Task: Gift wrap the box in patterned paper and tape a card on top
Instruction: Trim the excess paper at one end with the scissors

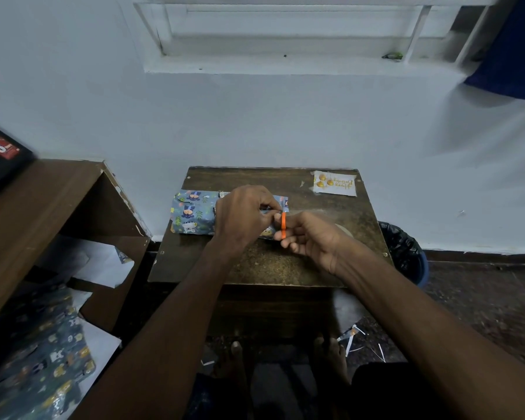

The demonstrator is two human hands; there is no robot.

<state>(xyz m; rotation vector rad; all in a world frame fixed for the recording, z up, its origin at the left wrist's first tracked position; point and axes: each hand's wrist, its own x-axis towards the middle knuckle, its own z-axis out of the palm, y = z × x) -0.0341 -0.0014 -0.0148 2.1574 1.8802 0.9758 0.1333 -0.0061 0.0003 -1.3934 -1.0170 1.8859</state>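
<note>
Partly hidden wrapped box (191, 215) behind left hand (240, 216), right hand (311, 237) pinching orange piece (283, 225)

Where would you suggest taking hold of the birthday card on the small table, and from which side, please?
Take the card by its near long edge, coming from the front. It lies flat at the far right corner of the table, apart from the wrapped box, so the near edge is free for a pinch. Since it lies flush, I would probably lift a near corner first. Both hands are busy at the box now.

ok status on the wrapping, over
Both hands pinch an orange tape tab over the wrapped box. Card waits at the table's far right corner.
</note>
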